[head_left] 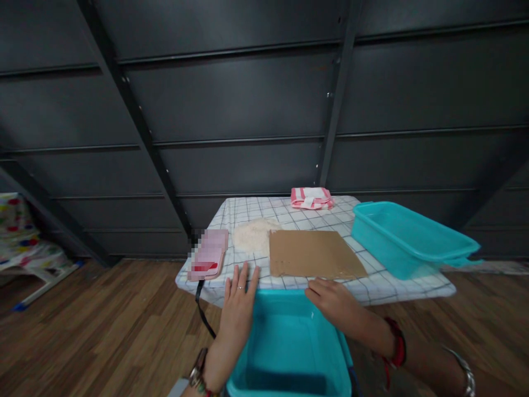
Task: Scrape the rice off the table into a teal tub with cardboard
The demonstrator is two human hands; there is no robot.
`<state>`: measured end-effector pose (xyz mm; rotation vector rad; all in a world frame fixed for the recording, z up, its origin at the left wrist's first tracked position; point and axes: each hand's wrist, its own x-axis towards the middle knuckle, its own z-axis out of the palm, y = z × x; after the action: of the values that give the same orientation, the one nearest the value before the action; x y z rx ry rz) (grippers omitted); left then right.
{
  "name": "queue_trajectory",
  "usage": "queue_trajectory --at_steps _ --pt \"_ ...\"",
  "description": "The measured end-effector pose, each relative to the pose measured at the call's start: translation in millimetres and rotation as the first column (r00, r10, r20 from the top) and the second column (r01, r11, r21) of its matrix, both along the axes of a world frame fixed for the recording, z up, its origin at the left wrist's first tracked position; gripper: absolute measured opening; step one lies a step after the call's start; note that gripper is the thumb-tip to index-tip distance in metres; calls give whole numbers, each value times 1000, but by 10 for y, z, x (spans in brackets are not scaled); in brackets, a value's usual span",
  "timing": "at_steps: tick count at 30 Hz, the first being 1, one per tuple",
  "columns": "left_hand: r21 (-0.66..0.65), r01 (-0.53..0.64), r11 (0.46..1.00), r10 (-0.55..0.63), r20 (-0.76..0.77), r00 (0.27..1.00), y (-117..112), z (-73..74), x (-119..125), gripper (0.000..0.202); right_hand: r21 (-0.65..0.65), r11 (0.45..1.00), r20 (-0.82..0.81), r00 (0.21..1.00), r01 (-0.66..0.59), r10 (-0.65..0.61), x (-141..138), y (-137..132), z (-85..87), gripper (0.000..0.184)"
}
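I see the teal tub just below the counter's near edge. My left hand lies flat on that edge, its grip wide and empty. My right hand rests there too, its grip loose and empty, just beside the cardboard sheet. A pink phone lies at the near left corner, and a second tub stands at the right edge.

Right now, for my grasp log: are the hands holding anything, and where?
Nothing held: left hand flat on the tablecloth, right hand beside the cardboard sheet.
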<state>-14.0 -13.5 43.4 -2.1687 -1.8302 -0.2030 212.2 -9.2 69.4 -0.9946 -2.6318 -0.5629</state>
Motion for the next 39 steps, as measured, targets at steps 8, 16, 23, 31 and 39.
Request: queue_trajectory --at_steps 8,16,23,31,39 --pt "-171 64 983 -50 87 995 53 45 -78 83 14 998 -70 996 64 -63 -86 -17 -67 26" --pt "-135 84 987 -79 41 996 53 11 -151 82 -20 994 -115 987 111 -112 -200 -23 -81 28" --pt "22 115 993 -116 19 993 82 -52 -190 60 -21 989 -113 983 143 -145 -205 -29 -66 29" --pt "52 53 997 -55 48 997 107 -82 -168 56 -43 988 -109 983 146 -149 -221 -24 -36 30" --pt "25 23 999 -25 57 998 51 -15 -91 54 -73 989 -72 988 129 -134 -240 17 23 25"
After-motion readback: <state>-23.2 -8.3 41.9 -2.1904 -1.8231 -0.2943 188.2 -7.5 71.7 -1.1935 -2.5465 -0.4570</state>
